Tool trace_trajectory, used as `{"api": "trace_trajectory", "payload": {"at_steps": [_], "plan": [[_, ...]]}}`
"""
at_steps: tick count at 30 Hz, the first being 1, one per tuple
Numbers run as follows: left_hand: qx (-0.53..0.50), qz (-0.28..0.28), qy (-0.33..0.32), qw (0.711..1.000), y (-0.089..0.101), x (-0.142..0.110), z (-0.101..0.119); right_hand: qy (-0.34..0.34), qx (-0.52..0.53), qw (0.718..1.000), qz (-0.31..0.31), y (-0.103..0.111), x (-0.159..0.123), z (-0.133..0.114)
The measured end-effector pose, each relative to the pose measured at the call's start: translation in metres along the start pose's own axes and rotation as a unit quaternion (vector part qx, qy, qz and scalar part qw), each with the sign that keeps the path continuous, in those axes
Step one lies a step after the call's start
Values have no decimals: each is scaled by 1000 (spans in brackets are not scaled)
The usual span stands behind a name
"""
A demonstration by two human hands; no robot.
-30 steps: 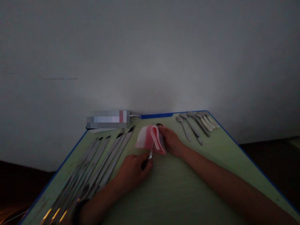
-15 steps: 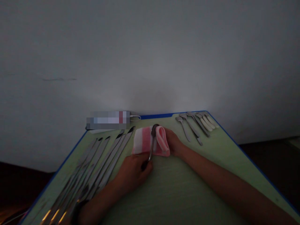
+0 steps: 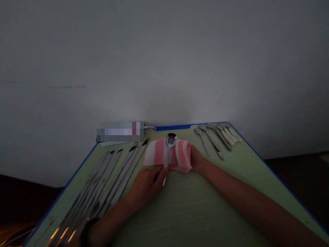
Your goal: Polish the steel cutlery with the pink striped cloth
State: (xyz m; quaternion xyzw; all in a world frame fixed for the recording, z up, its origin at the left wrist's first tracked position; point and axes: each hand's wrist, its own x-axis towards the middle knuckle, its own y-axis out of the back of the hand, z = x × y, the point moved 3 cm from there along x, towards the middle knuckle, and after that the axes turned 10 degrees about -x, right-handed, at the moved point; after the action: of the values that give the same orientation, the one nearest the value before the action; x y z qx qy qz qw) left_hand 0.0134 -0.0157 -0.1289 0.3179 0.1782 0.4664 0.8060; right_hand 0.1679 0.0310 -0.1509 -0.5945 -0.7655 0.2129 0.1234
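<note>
My left hand (image 3: 149, 183) is closed around the handle of a metal spoon (image 3: 168, 147), whose bowl points away from me. Behind the spoon spreads a pink-and-white striped cloth (image 3: 159, 151). My right hand (image 3: 195, 159) grips the cloth from its right side, with most of its fingers hidden behind the fabric. The spoon's bowl rises just above the cloth's upper edge and catches some light.
Several long metal utensils (image 3: 123, 171) lie in a row on the left of the green table (image 3: 205, 206). Several spoons (image 3: 214, 139) lie at the far right. A blurred-out box (image 3: 119, 132) with a white cable (image 3: 150, 129) stands by the wall (image 3: 164, 68).
The spoon has turned in my left hand, so its bowl shows a broad face now. The cloth has opened out and shifted slightly right with my right hand.
</note>
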Motion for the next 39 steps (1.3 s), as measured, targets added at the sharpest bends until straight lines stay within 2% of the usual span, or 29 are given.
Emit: {"api": "trace_trajectory", "payload": {"at_steps": [2, 6, 10, 15, 18, 24, 31, 35, 39], "plan": [[1, 2, 7, 1000, 0, 1, 0, -14, 34, 999, -22, -3, 2, 2], [27, -30, -15, 999, -4, 1, 0, 22, 11, 999, 33, 0, 5, 5], [38, -42, -50, 997, -6, -2, -1, 41, -19, 998, 31, 2, 5, 6], [-12, -18, -13, 1000, -5, -2, -2, 34, 7, 999, 33, 4, 7, 7], [5, -1, 11, 1000, -4, -1, -3, 35, 13, 998, 45, 4, 7, 7], [57, -26, 20, 998, -5, -1, -3, 105, -14, 991, 78, 0, 3, 5], [73, -50, -5, 996, -5, -1, 1, 38, 23, 994, 101, -4, 2, 3], [46, -65, -14, 997, -2, -4, 3, 28, 78, 991, 103, -2, 3, 0], [31, -84, -52, 995, 0, -7, 6, 23, 93, 991, 90, 2, 5, 1]]}}
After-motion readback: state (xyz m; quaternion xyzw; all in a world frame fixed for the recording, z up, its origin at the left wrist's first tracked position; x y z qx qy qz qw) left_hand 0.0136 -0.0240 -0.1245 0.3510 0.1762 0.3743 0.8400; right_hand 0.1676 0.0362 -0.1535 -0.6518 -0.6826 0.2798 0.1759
